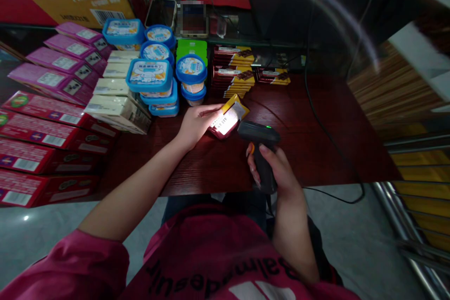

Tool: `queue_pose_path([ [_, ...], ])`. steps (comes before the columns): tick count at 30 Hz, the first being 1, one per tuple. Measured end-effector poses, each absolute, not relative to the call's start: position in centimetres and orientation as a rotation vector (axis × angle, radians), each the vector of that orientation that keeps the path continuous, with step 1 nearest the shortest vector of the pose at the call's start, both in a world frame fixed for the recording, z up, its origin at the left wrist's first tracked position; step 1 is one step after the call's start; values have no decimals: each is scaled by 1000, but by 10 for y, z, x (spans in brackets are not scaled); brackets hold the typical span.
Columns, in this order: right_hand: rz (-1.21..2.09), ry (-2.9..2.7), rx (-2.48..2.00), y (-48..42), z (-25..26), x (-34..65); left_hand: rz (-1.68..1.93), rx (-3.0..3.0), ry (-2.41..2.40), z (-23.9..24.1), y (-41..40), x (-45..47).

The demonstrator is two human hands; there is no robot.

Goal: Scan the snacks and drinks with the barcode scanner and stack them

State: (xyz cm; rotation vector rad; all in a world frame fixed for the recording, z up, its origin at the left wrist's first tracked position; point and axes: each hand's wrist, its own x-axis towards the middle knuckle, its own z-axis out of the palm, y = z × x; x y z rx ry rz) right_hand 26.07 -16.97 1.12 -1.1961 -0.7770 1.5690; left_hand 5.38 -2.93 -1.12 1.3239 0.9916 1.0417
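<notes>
Left hand (197, 124) grasps a yellow packet (229, 116), label lit by the scanner (259, 143) gripped in the right hand (277, 173). Scan under way; stacked chocolate bars (232, 72) beyond both hands appear untouched.

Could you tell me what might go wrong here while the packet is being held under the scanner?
The left hand grips the packet only by one end, so it may tilt off the scanner beam held by the right hand. The left forearm lies close to the stacked blue tubs, which a sweep could topple.
</notes>
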Motion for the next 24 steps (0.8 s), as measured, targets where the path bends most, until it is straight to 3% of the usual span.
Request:
queue_pose_path([
  [12,1551,-725,-1134,-177,7,284,1084,1332,964,-13,-28,53],
  [18,1415,-624,-1049,-183,-5,331,1391,1886,990,-9,-30,87],
  [24,1326,-550,-984,-184,-7,347,1485,2508,638,-12,0,166],
])
